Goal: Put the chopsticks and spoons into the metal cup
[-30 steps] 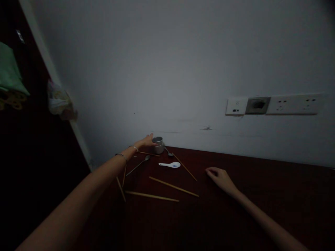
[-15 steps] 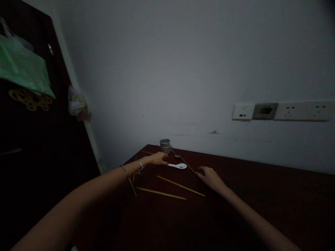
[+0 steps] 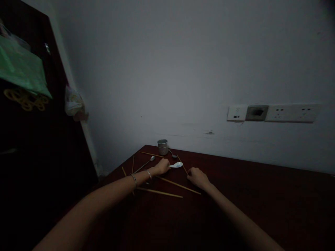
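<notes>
My left hand (image 3: 162,166), with bracelets on its wrist, is closed at the handle of a white spoon (image 3: 177,165), whose bowl points right. My right hand (image 3: 198,177) lies low over the table with its fingers pinched on the near end of a wooden chopstick (image 3: 182,165). Between and below the hands two more chopsticks lie slanted, one farther (image 3: 180,185) and one nearer (image 3: 162,192). Past my left hand rests a long-handled metal spoon (image 3: 153,158). Near the wall stands a perforated metal cup (image 3: 162,147), a second metal spoon (image 3: 173,156) beside it.
Several more chopsticks lie on the dark table (image 3: 251,195), one of them in front of the cup (image 3: 150,153). Behind rises a wall with sockets (image 3: 278,113). At left is a dark door with a green bag (image 3: 23,62) and a small plastic bag (image 3: 73,101) hanging.
My left hand has come nearer and right, closing on the white spoon's handle; the long metal spoon behind it now shows. My right hand stays at its chopstick. The view has shifted slightly.
</notes>
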Tool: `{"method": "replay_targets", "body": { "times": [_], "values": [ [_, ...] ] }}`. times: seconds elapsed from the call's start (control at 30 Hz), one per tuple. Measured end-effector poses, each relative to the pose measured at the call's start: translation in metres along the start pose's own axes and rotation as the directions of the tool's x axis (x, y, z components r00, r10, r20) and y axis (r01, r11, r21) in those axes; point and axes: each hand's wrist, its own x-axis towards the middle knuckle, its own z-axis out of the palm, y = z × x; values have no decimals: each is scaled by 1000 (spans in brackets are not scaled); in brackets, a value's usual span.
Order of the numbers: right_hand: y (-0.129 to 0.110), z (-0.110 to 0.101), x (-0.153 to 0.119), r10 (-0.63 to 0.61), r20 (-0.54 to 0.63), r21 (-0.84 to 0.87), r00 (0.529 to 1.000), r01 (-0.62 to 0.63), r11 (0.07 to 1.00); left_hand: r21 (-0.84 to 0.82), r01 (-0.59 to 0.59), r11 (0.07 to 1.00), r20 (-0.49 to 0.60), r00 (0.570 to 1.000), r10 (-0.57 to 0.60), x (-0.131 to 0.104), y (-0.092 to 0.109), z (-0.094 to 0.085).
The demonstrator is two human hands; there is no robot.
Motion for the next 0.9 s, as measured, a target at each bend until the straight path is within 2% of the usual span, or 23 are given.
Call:
{"method": "replay_targets", "body": {
  "times": [0.17, 0.33, 0.5, 0.6, 0.77, 0.9],
  "values": [
    [-17, 3, -7, -16, -1, 13, 1000, 16, 1000, -69, 115, 991, -11, 993, -116, 0, -11, 4],
    [-24, 4, -11, -16, -15, 28, 1000, 16, 999, -186, 229, 956, -31, 971, -239, -18, -30, -12],
    [-22, 3, -21, -30, -5, 22, 1000, 30, 999, -172, 258, 951, -21, 964, -265, -57, -51, -40],
    [-19, 1, -32, -51, 9, -5, 999, 51, 999, -155, 282, 947, -26, 957, -290, -77, -61, -49],
    [-23, -3, -47, -106, 38, -9, 994, 107, 994, -145, 256, 956, -34, 964, -263, -95, -69, -49],
    [-40, 0, -41, -152, 17, 13, 988, 151, 988, -143, 229, 963, 5, 973, -231, -102, -66, -43]
  ]
}}
